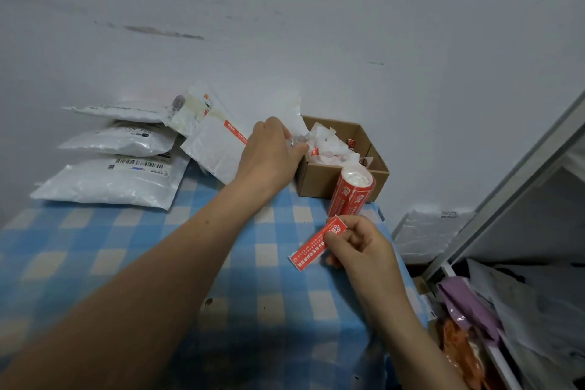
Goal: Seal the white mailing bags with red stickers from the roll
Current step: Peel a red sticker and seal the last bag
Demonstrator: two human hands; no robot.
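Observation:
My right hand [364,245] pinches a loose red sticker [311,245] by its upper end above the blue checked tablecloth [126,263]. The red sticker roll [349,195] stands upright just beyond it, in front of the box. My left hand [269,152] reaches across to the cardboard box [319,182] and grips a crumpled piece of clear backing paper [296,141] at the box's rim. A white mailing bag [212,149] with a red sticker on it lies tilted behind my left hand. Three more white bags [107,180] are stacked at the far left.
The box holds crumpled white backing scraps [329,146]. A grey wall rises right behind the table. To the right, past the table edge, are a metal frame [506,212], a white packet [427,231] and purple and orange bags [465,320] on the floor.

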